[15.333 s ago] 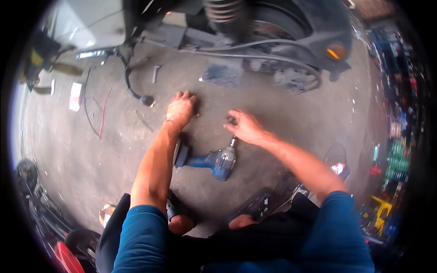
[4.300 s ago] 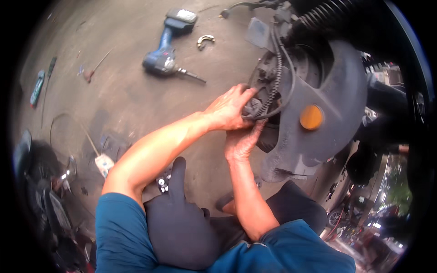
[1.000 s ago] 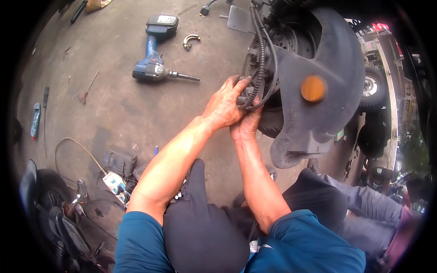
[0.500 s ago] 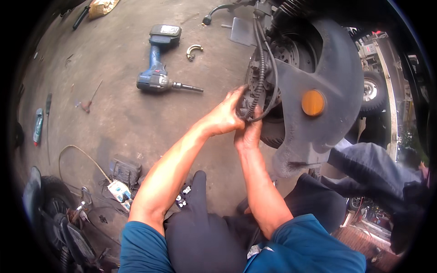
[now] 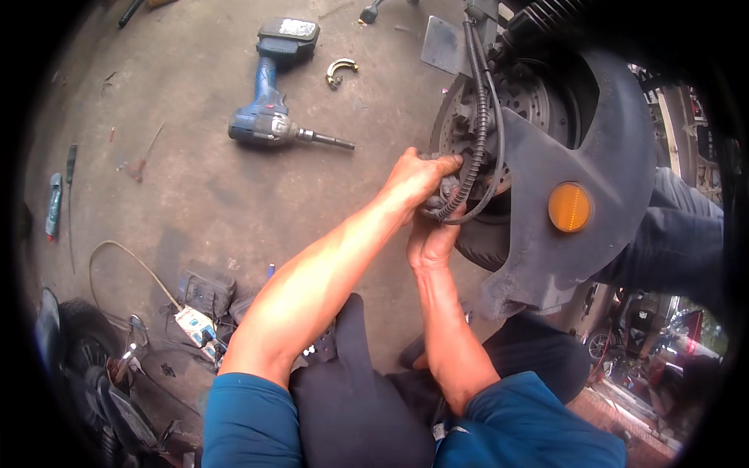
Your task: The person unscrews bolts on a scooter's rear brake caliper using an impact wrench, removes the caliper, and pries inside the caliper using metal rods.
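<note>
My left hand point(image 5: 417, 175) is closed on the upper side of a dark brake caliper point(image 5: 449, 189), its thumb and fingers curled round the metal. From below, my right hand point(image 5: 434, 243) grips the same caliper, with part of its fingers hidden behind the part and the hose. A ribbed black brake hose point(image 5: 478, 117) runs down over the caliper. Just behind stands the motorcycle wheel's drilled brake disc point(image 5: 446, 129). To the right, the dark grey mudguard point(image 5: 538, 179) carries a round orange reflector point(image 5: 569, 207).
A blue cordless impact wrench point(image 5: 265, 97) lies on the concrete floor, left of the wheel. Near it lies a curved metal piece point(image 5: 341, 72). Screwdrivers point(image 5: 70, 175) and a teal-handled tool point(image 5: 53, 207) lie far left. A power strip point(image 5: 197, 327) and cord sit near my left elbow. Another person's trouser leg point(image 5: 679, 242) shows right.
The wheel, mudguard and hands now sit further right in view. My left hand has turned so its thumb lies across the caliper's top. The person at right now shows behind the mudguard.
</note>
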A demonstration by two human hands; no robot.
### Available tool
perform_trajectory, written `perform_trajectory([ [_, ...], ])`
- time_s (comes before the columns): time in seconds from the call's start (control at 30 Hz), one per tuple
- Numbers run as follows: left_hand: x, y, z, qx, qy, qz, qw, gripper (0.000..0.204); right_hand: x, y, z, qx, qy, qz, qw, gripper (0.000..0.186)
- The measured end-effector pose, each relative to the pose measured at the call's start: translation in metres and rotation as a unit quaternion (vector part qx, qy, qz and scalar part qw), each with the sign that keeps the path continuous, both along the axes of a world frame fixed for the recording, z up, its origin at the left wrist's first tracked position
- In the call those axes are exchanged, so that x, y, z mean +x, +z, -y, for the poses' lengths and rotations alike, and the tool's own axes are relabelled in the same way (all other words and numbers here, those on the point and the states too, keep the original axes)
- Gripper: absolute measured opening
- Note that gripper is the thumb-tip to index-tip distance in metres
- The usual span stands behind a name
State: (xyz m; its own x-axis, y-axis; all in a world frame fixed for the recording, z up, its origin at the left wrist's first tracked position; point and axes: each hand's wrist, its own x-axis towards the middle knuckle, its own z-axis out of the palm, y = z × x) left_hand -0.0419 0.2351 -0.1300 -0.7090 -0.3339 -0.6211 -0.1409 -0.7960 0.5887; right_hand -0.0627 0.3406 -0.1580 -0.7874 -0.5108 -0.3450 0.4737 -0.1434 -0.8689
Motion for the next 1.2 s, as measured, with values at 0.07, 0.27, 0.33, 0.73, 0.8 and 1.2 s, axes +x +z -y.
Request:
perform_trajectory([
  [0.07,0.004,0.007,0.004,-0.016,-0.009,0.003,1.000,0.054,0.001,0.002,0.000,-0.013,0.000,0.007,1.000,0.067],
  [0.27,0.001,-0.015,0.000,-0.024,0.046,-0.065,0.997,0.050,-0.001,-0.011,-0.002,-0.072,0.009,0.020,0.997,0.070],
  [0.33,0.001,-0.019,-0.002,-0.033,0.042,-0.068,0.996,0.049,-0.002,-0.015,-0.002,-0.075,0.008,0.026,0.997,0.072],
  [0.73,-0.002,-0.025,0.007,-0.077,-0.066,0.045,0.994,0.054,0.000,0.021,-0.001,0.056,-0.003,0.115,0.992,0.065],
  [0.8,-0.001,-0.025,0.008,0.014,-0.107,-0.044,0.993,0.052,-0.004,0.025,0.004,0.025,-0.028,0.127,0.991,0.058],
  [1.2,-0.001,-0.036,-0.006,-0.067,0.019,-0.029,0.997,0.056,-0.002,0.007,0.004,0.014,-0.011,0.135,0.991,0.055],
])
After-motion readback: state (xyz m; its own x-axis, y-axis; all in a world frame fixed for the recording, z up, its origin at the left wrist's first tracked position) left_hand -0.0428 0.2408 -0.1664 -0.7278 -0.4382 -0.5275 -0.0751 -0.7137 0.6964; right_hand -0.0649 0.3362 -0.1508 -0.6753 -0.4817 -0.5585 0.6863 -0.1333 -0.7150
